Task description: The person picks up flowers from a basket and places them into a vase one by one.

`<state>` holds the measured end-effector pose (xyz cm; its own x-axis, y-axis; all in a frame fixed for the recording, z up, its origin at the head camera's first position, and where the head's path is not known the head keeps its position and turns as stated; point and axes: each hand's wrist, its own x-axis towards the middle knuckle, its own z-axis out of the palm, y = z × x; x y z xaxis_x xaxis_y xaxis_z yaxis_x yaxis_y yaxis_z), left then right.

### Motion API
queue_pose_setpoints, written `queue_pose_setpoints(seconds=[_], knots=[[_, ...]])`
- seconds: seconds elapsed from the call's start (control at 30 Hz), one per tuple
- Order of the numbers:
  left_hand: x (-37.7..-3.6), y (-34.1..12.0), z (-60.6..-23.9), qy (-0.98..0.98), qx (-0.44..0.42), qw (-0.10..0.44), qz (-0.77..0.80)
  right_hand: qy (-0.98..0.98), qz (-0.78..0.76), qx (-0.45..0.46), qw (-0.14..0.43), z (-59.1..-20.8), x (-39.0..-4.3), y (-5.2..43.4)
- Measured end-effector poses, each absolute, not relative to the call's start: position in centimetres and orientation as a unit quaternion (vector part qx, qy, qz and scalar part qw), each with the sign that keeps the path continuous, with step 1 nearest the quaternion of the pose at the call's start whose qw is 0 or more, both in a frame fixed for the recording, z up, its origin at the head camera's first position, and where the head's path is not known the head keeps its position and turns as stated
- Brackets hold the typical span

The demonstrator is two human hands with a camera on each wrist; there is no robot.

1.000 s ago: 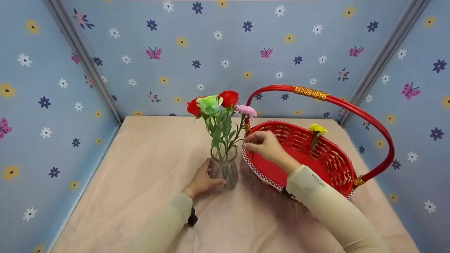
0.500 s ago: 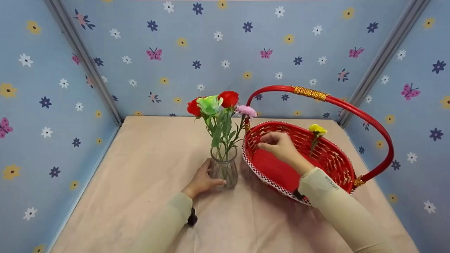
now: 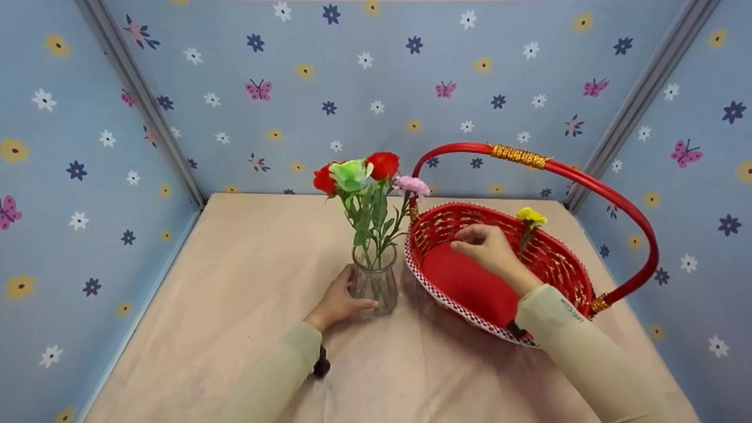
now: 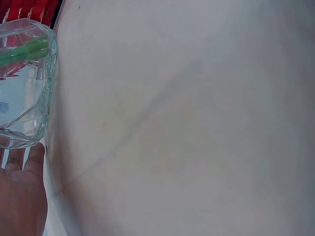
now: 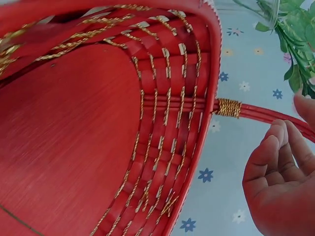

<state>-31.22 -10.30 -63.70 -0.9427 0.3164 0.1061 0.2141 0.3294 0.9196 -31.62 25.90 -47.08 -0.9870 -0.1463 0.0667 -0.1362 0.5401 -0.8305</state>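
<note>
My left hand (image 3: 336,302) grips a clear glass vase (image 3: 383,289), thumb in front and fingers round its far side. In the left wrist view the vase's thick base (image 4: 29,115) shows beside the fingers. Two red roses (image 3: 382,165), a green rose (image 3: 351,174) and a pink carnation (image 3: 412,185) stand in the vase. Over the red woven basket (image 3: 439,301) hovers my right hand (image 3: 487,248), loosely curled with nothing in it. A yellow carnation (image 3: 531,215) leans on the basket's far inner wall, its lower stem hidden behind the right hand.
The basket's tall red handle (image 3: 611,194), wrapped in gold cord, arches over its right side. Pale cloth covers the table (image 3: 264,252). Blue patterned panels (image 3: 376,76) stand behind and on both sides.
My right hand has drawn away from the flowers beside the vase and moved right, over the basket toward the yellow carnation. The left hand and vase have stayed put.
</note>
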Motion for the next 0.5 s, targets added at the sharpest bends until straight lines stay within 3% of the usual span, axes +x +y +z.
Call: queue_pose_setpoints(seconds=[0.5], knots=[[-31.3,-10.4,-63.7,0.820,0.163,0.051,0.546,0.869,-0.494,-0.031,0.012,-47.3,-31.5,29.3]])
